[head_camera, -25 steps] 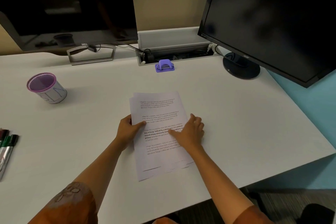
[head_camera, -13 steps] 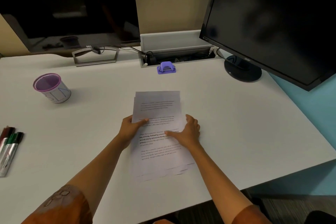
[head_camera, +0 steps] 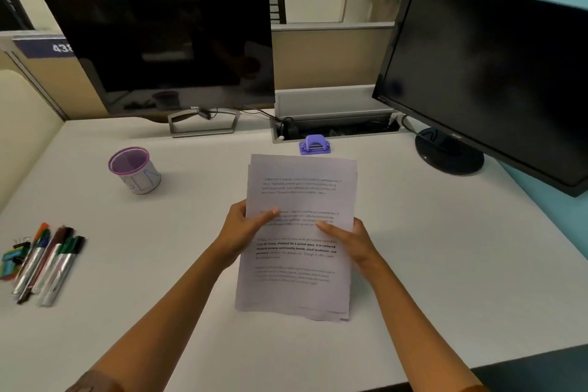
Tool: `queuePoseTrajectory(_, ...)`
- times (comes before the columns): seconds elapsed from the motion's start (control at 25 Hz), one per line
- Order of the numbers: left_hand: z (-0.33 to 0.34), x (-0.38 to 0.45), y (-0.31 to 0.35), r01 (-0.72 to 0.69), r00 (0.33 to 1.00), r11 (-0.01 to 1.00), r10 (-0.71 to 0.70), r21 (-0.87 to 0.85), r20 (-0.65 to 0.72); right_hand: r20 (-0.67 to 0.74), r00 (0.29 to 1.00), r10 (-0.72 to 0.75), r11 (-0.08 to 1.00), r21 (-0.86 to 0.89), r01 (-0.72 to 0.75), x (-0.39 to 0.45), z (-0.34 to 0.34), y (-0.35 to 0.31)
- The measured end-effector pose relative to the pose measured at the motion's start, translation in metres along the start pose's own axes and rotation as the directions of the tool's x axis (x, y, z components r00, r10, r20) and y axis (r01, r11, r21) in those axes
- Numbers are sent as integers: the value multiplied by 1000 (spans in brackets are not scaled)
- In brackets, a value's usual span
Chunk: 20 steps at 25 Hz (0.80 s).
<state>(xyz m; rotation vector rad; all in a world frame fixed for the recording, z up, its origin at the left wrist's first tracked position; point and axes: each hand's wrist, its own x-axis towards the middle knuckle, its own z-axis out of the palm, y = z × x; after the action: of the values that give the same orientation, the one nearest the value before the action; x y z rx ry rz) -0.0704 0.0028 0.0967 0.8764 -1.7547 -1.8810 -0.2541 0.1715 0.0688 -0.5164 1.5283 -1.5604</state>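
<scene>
A small stack of printed paper sheets (head_camera: 302, 197) is held up off the white desk (head_camera: 429, 264), tilted toward me. My left hand (head_camera: 241, 229) grips the stack's left edge, thumb on the front of the top page. My right hand (head_camera: 351, 243) grips the right edge, thumb lying across the text. The sheets are slightly fanned at the bottom edge.
A purple hole punch (head_camera: 315, 145) sits just beyond the paper's top edge. A purple mesh cup (head_camera: 135, 170) stands at the left, several markers (head_camera: 47, 261) lie at the far left. Two dark monitors (head_camera: 171, 51) (head_camera: 496, 79) and an open cable tray (head_camera: 337, 127) line the back.
Both hands went from pressing and squaring the sheets flat on the desk to gripping their side edges and lifting the stack. The camera tilted up.
</scene>
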Motion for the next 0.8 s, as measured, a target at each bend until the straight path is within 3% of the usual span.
queuePoseTrajectory(0.16, 4, -2, 31, -195, 976, 981, 196, 26, -95, -93, 972, -215, 976, -37, 213, 3, 28, -33)
queuePoseTrajectory(0.32, 3, -3, 58, -339, 919, 941, 335, 21, -206, -59, 927, -372, 925, -105, 364, 3, 44, -63)
queuePoseTrajectory(0.52, -13, -9, 56, -361, 909, 932, 355, 12, -218, -42, 920, -390, 916, -118, 383, 2, 41, -67)
queuePoseTrajectory(0.8, -5, -9, 53, -328, 922, 944, 327, 33, -206, -66, 951, -302, 951, -90, 296, 4, 42, -55)
